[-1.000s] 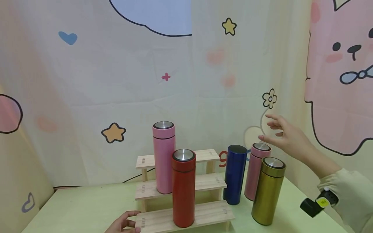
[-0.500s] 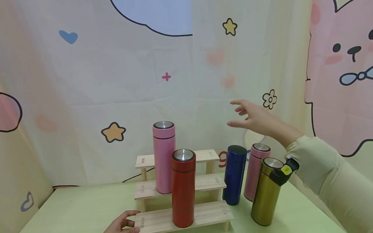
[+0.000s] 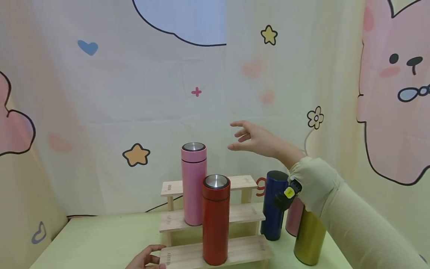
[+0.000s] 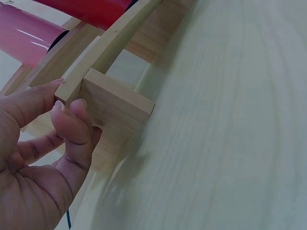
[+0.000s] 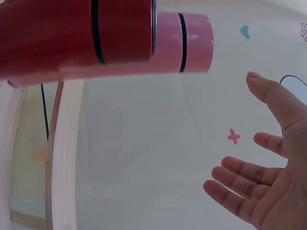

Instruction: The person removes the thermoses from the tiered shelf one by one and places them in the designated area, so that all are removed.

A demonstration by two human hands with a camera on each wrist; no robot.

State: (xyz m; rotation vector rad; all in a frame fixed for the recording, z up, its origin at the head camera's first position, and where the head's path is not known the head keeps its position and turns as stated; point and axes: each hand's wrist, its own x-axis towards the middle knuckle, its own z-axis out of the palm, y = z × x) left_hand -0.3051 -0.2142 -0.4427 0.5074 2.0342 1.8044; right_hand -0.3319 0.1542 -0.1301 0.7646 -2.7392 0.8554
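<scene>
A three-tier wooden display stand [image 3: 245,244] bears a pink thermos bottle [image 3: 194,190] upright on its middle step. A red thermos bottle [image 3: 215,228] stands upright on the lowest step, overlapping the pink one in the head view. At the stand's left end, my left hand [image 3: 144,257] pinches the end of the lowest board between thumb and fingers, as the left wrist view shows. My right hand [image 3: 256,141] hovers in the air above the stand's right half, thumb and fingers spread apart. Nothing is in it. The pink bottle's lid is the nearest thing to it.
On the table [image 3: 97,239] right of the stand are a blue bottle [image 3: 271,220], another pink bottle [image 3: 293,222] and a gold bottle [image 3: 309,243]. My right forearm and wrist camera partly cover them. A patterned cloth [image 3: 161,97] hangs behind.
My right hand has swept left from above the bottles at the right to over the stand, still holding nothing. The left hand stays on the board's end.
</scene>
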